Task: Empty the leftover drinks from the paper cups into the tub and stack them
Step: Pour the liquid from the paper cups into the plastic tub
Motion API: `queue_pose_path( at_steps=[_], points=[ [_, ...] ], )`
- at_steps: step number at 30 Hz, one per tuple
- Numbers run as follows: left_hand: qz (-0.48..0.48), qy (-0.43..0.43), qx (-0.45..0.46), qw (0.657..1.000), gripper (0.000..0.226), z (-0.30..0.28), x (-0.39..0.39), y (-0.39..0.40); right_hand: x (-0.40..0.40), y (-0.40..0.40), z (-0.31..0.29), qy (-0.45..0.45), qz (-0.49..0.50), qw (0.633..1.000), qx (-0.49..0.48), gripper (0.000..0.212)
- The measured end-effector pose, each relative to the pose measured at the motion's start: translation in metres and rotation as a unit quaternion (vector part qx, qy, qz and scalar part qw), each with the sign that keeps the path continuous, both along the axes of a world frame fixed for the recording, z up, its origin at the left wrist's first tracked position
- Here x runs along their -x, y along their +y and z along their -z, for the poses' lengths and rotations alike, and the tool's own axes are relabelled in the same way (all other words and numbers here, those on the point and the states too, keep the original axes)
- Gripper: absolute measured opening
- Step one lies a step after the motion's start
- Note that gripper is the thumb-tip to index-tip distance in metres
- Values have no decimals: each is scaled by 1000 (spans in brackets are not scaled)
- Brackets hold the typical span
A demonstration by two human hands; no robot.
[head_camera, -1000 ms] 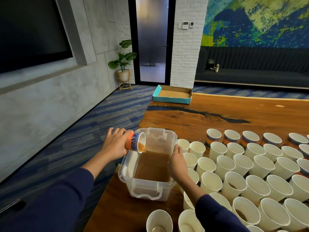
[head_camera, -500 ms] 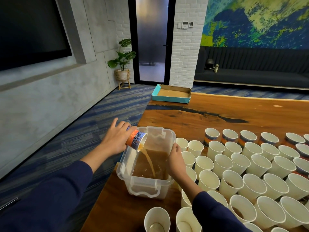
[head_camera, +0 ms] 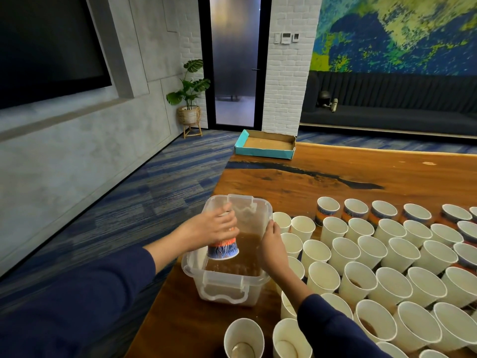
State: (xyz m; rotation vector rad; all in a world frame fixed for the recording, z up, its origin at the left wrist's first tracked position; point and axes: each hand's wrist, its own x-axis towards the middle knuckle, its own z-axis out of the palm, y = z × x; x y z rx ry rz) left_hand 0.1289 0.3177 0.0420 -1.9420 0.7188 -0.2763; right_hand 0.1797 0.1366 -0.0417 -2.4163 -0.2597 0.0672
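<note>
Left hand grips inverted paper cup – over brown liquid | right hand clasps clear plastic tub rim

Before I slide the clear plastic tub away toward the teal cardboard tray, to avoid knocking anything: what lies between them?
Head view: only bare wooden table lies between the clear plastic tub and teal cardboard tray.

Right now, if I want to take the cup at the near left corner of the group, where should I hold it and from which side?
Hold the near-left cup round its side wall just below the rim, coming from its left, where the table is bare. It stands upright and open, and another cup stands close on its right, so fingers probably fit poorly there.
</note>
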Motion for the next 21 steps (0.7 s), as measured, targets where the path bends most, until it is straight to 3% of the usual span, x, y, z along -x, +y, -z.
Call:
queue_pose_path(
  at_steps=[6,10,17,19,21],
  points=[
    [-3,13,-44,999,61,3,6,-7,0,-1,0,-5,-3,1000,17,75],
    [-11,-22,34,999,64,7,-1,2,0,-1,0,-4,5,1000,6,78],
    [-36,21,146,988,69,2,3,6,1,0,-1,-5,5,1000,13,74],
    [-106,35,249,962,68,2,5,4,3,-1,-5,8,7,1000,1,69],
    [-177,41,367,912,65,4,3,3,4,-2,-14,3,22,1000,7,48]
  ],
)
